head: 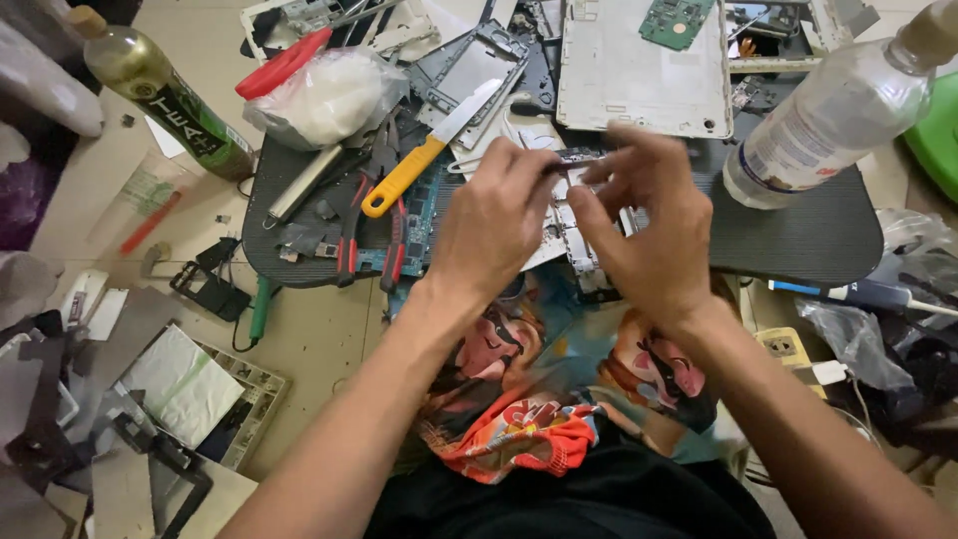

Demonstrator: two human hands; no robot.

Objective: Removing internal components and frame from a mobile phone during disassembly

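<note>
Right now your two hands meet above the middle of the dark desk mat (798, 240), and the small thing between them is what matters. Starting at the left, a green drink bottle (165, 90) lies tilted on the floor, well apart from you, and a yellow-handled knife (429, 150) rests slantwise on the mat over red-handled pliers (349, 240), just left of your left hand (489, 225). That hand is closed in a pinch, thumb and fingertips drawn together on the left end of a thin dark strip-like part (579, 157); it is too small and blurred to name more closely. The part's long axis runs roughly level, left to right across your view, bridging the gap between the hands at fingertip height, held up off the mat and in front of the pale tablet back shell (639, 70) lying farther away. Your right hand (649, 235) takes the right end, its fingers curled over and around it, the thumb below, so both hands grip and neither is clearly nearer. Past it to the right, a clear plastic bottle (828, 115) lies angled with its base on the mat's edge, near but not touching your right hand.
</note>
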